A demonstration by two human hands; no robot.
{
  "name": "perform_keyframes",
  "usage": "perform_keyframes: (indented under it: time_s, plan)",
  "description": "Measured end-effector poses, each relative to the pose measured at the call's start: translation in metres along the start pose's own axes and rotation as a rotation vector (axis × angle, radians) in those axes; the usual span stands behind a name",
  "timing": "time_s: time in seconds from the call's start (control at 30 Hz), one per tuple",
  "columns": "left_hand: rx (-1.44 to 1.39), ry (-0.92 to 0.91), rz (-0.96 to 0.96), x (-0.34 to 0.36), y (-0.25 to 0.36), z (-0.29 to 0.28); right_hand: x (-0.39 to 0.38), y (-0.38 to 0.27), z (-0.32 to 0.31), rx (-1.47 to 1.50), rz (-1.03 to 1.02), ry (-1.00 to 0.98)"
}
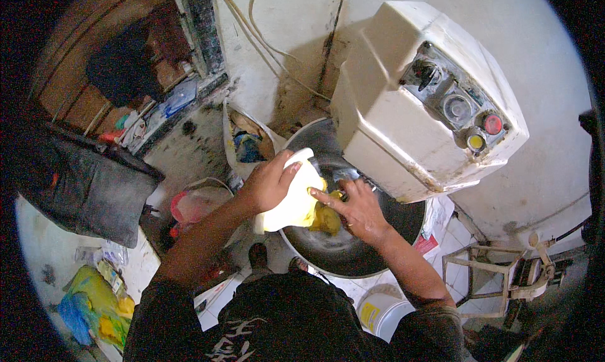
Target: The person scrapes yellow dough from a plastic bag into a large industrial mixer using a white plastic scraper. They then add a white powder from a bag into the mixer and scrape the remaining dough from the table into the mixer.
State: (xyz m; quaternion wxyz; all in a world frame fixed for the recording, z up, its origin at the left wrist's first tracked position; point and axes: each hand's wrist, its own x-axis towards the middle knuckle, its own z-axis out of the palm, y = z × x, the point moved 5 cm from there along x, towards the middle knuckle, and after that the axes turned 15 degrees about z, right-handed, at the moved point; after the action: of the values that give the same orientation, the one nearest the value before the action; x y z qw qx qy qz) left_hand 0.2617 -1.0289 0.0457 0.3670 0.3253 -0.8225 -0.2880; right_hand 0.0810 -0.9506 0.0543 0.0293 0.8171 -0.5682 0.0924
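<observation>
The left hand (270, 184) is gripping a tilted white tub (291, 201) over the steel mixer bowl (353, 248) while the right hand's fingers (324, 197) are scooping yellow fat (326, 218); greasy fingers are risking the tub slipping in

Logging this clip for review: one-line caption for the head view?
Left hand tilts a white tub over the mixer bowl while right hand scoops yellow fat out of it.
</observation>
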Motion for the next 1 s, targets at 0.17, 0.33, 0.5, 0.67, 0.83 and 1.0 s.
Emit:
perform_keyframes:
  time_s: [0.17,0.33,0.5,0.67,0.83,1.0]
  plan:
    - [-0.055,0.008,-0.077,-0.001,-0.015,0.001,-0.008,-0.017,0.007,0.104,0.032,-0.050]
    - [0.184,-0.157,-0.209,-0.007,-0.018,0.000,-0.012,-0.024,0.008,0.439,-0.008,-0.117]
    - [0.067,-0.199,-0.030,-0.011,-0.001,0.002,0.011,0.001,0.014,0.447,0.127,-0.054]
    - [-0.010,-0.042,-0.106,-0.012,-0.009,0.007,0.019,0.006,0.023,0.248,0.097,-0.022]
    - [0.051,0.146,-0.127,-0.006,-0.021,0.002,0.008,-0.010,0.029,0.239,0.098,-0.018]
    - [0.123,0.227,-0.139,-0.007,-0.027,0.004,-0.001,-0.027,0.043,0.291,0.180,-0.129]
